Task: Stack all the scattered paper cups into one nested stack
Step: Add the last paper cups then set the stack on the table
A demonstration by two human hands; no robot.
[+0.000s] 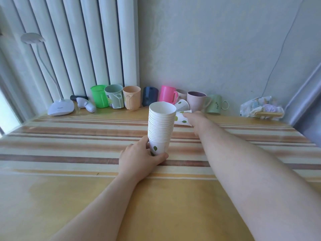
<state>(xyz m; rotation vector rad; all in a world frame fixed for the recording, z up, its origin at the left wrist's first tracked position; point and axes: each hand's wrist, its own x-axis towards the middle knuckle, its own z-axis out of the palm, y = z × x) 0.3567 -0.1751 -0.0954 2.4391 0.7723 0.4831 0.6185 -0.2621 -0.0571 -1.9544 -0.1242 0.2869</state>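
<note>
Paper cups point(161, 126) nested, upright

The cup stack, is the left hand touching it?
Touching. The head view shows the left hand with its fingers and thumb curled round the bottom cup of the cup stack, which stands upright on the table.

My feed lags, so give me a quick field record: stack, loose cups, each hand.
stack: nested paper cups, upright on table
left hand: grips stack's bottom cup
right hand: reaching to a lying cup behind the stack, touching it; grip not clear
other loose cup: on its side near the mugs
left to stack: at least two cups
</note>
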